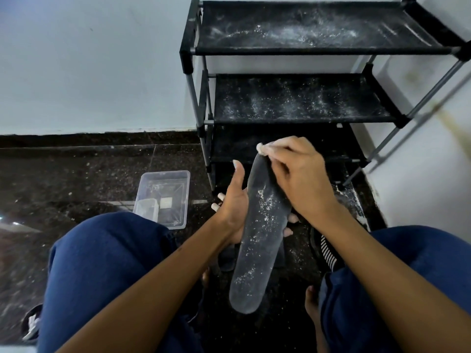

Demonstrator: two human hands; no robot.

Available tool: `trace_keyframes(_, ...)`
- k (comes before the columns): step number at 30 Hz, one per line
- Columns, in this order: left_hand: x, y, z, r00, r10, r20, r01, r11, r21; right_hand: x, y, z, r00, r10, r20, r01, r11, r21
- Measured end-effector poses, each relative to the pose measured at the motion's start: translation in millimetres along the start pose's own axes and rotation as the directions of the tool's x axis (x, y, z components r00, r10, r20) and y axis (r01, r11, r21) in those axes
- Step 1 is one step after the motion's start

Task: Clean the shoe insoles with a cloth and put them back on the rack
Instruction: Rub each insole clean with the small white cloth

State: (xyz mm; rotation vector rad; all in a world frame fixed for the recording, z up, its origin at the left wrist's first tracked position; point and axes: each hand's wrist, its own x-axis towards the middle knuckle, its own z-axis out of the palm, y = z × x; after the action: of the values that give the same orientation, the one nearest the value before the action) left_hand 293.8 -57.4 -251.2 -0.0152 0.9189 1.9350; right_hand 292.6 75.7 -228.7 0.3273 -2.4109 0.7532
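Insole [257, 240] count in view: one, dark grey, dusted with white powder, held up in front of the rack [300, 115] between the person's knees, toe end up and away, heel end down toward the camera. Hands: two, both on it. Left hand [235, 202] cradles it from the left around mid-length, palm against the edge, thumb up along the side, fingers curled underneath with fingertips [293, 218] poking out on the right edge. Right hand [298, 179] sits over the upper part, fingers bunched and pinching at the toe tip; powder on those fingertips, and a small white bit at the tip that could be powder or a scrap of cloth, can't tell. Rack: one, black fabric shelves on grey tubes; two upper tiers clearly visible and both powder-covered, a third lower one mostly hidden behind the hands. Clear plastic tub [165, 197]: one, on the dark floor [76, 179] left of the rack, with a smaller clear container [146, 208] inside its near-left corner. Dark slipper [226, 258] on the floor under the insole, partly hidden. Black-and-white striped item [327, 253] by the right knee, not identifiable. White spill on the floor at the rack's right foot.
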Motion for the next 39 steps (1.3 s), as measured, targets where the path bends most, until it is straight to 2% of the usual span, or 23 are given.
trace_keyframes(3, -0.2, -0.2, 0.9, 0.998, 0.053, -0.025, -0.052, 0.998, 0.027, -11.2, -9.2, 8.9, 0.987, -0.103, 0.123, 0.095, 0.993, 0.065)
trace_keyframes(5, -0.3, 0.3, 1.6, 0.994, 0.1, -0.04, -0.099, 0.995, 0.024, -14.5, -14.3, 10.8, 0.977, -0.136, 0.163, 0.13, 0.99, 0.046)
trace_keyframes(10, 0.5, -3.8, 3.8, 0.999, 0.036, 0.022, -0.039, 0.981, 0.19, -0.8, -5.1, 2.4, 1.0, 0.021, 0.013, -0.02, 0.995, -0.096)
trace_keyframes(12, 1.1, -4.3, 4.6, 0.997, 0.065, 0.03, -0.069, 0.977, 0.204, -2.0, -3.3, 3.8, 1.0, 0.026, -0.002, -0.026, 0.991, -0.133)
trace_keyframes(17, -1.4, 0.0, 6.2, 0.99, 0.138, 0.01, -0.139, 0.987, 0.084, -13.2, -14.6, 16.8, 0.992, -0.07, 0.102, 0.067, 0.997, 0.034)
trace_keyframes(20, -1.0, -3.2, 2.6, 0.995, 0.088, 0.041, -0.095, 0.973, 0.209, -4.3, -1.8, 5.7, 1.0, -0.003, -0.004, 0.003, 0.996, -0.085)
trace_keyframes(23, -0.7, -7.3, -0.1, 0.995, 0.063, 0.076, -0.08, 0.967, 0.242, -1.1, 7.3, 0.9, 0.992, 0.093, -0.083, -0.106, 0.979, -0.172)
trace_keyframes(25, -0.9, -7.4, 0.6, 0.993, 0.099, 0.068, -0.112, 0.963, 0.245, -7.9, -0.2, 9.1, 0.999, 0.031, -0.025, -0.034, 0.988, -0.148)
trace_keyframes(27, -0.3, -6.9, -0.3, 0.989, 0.138, 0.048, -0.144, 0.975, 0.171, -15.4, -10.6, 16.4, 0.996, -0.067, 0.064, 0.073, 0.994, -0.087)
trace_keyframes(29, 0.0, -5.4, -1.4, 0.991, 0.122, 0.047, -0.129, 0.974, 0.186, -13.2, -12.3, 14.4, 0.993, -0.09, 0.076, 0.094, 0.994, -0.048)
trace_keyframes(33, -1.3, -5.4, -1.2, 0.995, 0.064, 0.077, -0.085, 0.944, 0.32, 0.0, 6.8, 1.5, 0.995, 0.082, -0.051, -0.088, 0.986, -0.139)
trace_keyframes(35, -1.2, -6.7, -1.1, 0.995, 0.064, 0.082, -0.088, 0.943, 0.322, -0.8, 9.4, 0.9, 0.988, 0.148, -0.05, -0.154, 0.973, -0.174)
trace_keyframes(36, -0.9, -7.1, -1.3, 0.994, 0.074, 0.085, -0.098, 0.939, 0.328, -3.3, 5.6, 3.2, 0.991, 0.131, -0.027, -0.133, 0.974, -0.181)
trace_keyframes(39, 0.6, -5.2, -3.1, 0.991, 0.099, 0.086, -0.124, 0.926, 0.358, -12.0, -10.6, 11.1, 0.995, -0.042, 0.086, 0.055, 0.986, -0.155)
